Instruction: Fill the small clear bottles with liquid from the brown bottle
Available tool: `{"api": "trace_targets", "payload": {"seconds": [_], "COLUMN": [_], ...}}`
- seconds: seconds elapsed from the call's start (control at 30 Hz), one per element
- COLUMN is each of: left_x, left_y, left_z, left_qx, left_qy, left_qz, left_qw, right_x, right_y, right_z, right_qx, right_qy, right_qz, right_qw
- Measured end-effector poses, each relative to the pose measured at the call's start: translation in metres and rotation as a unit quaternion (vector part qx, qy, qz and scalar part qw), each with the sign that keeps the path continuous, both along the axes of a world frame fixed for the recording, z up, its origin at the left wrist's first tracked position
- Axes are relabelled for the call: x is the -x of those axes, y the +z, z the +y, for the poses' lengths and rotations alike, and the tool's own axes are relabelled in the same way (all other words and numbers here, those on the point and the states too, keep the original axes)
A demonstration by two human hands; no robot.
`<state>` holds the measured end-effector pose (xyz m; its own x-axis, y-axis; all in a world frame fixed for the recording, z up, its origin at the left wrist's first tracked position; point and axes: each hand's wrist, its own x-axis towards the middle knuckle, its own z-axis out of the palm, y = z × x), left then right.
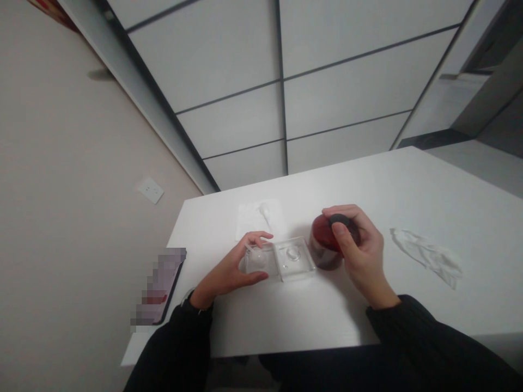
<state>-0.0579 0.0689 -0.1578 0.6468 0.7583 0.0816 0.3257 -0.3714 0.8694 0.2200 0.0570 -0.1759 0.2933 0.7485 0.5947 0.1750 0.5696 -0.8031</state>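
A clear plastic box (297,260) with two compartments lies on the table. My left hand (235,272) is around its left end, thumb along the near side and fingers along the far side. A whitish rounded piece (257,258) sits in the left compartment, partly behind the fingers. In the right compartment lies a small clear ring-shaped piece (293,253). Just right of the box stands a dark red jar (326,251) with a black knob (339,220) on top. My right hand (364,253) grips the jar's top, its thumb at the knob; some fingers are hidden behind it.
Behind the box, a white spoon-like item (265,213) rests on a white sheet (245,215). A crumpled white tissue (427,255) lies to the right. On the left table edge is a phone-like device (161,286), its screen pixelated. White panels (343,103) rise behind the table (302,316).
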Motion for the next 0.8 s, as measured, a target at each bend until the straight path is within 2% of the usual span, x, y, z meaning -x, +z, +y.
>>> {"api": "trace_targets", "payload": {"seconds": [0.2,0.43,0.8], "left_x": [-0.002,-0.005,-0.005], "left_y": [-0.005,-0.002,-0.012], "left_z": [-0.002,-0.003,-0.003], "left_qx": [-0.001,-0.019,-0.034], "left_qy": [0.025,0.016,0.048], "left_qz": [-0.017,-0.015,-0.023], "left_qw": [1.0,1.0,0.998], "right_x": [0.0,0.0,0.001], "right_y": [0.0,-0.001,0.0], "right_z": [0.0,0.001,0.0], "right_qx": [-0.001,-0.006,-0.001], "right_qy": [0.002,0.0,-0.007], "right_qz": [0.004,0.003,0.001], "right_qw": [1.0,1.0,1.0]}}
